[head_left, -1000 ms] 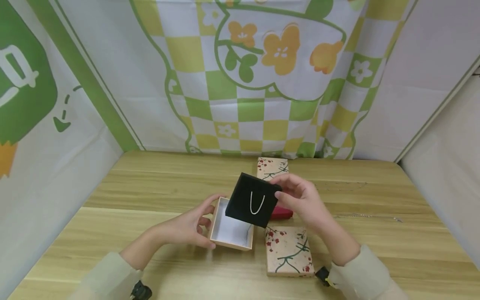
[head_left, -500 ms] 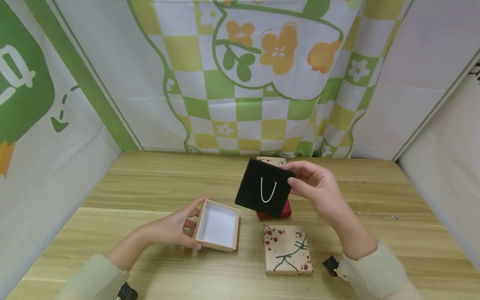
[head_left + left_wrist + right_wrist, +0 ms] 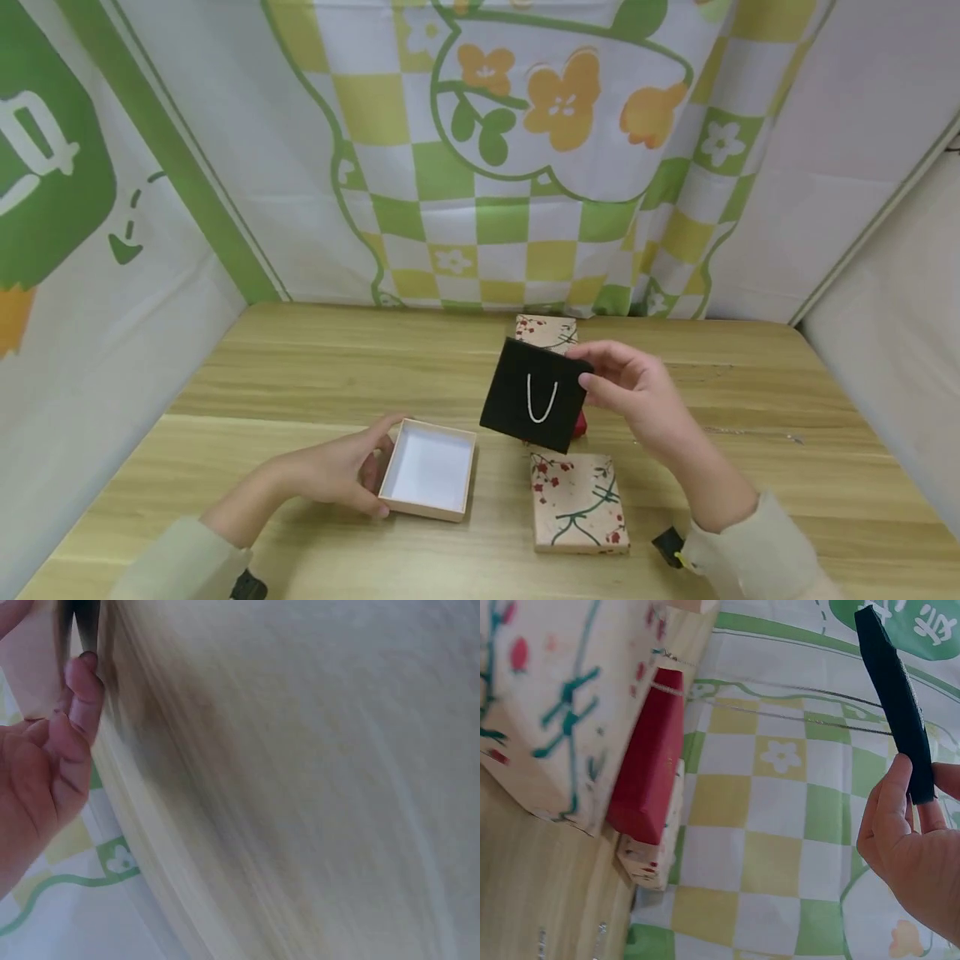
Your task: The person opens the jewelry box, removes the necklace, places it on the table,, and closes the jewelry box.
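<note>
My right hand (image 3: pixel 633 387) pinches the right edge of a square black jewelry-box pad (image 3: pixel 515 396), held tilted above the table. A short loop of silver necklace chain (image 3: pixel 530 400) shows on the pad's face. In the right wrist view the pad (image 3: pixel 900 705) is seen edge-on between thumb and fingers, and two thin strands of the chain hang from its other side. My left hand (image 3: pixel 337 471) grips the left side of a beige box base (image 3: pixel 423 511), thumb at its front corner. White lining shows inside the base. The left wrist view shows mostly curled fingers (image 3: pixel 82 705) and blurred wood.
A blossom-printed box or lid (image 3: pixel 577 508) lies right of the base. Behind it, the pad mostly hides a red box (image 3: pixel 581 423); another blossom-printed box (image 3: pixel 546 327) stands farther back. A thin silver chain (image 3: pixel 793 437) lies on the wooden table (image 3: pixel 315 367) at the right.
The black pad has moved right, away from over the box base, then dipped slightly. My left hand has drawn the base left and nearer to me.
</note>
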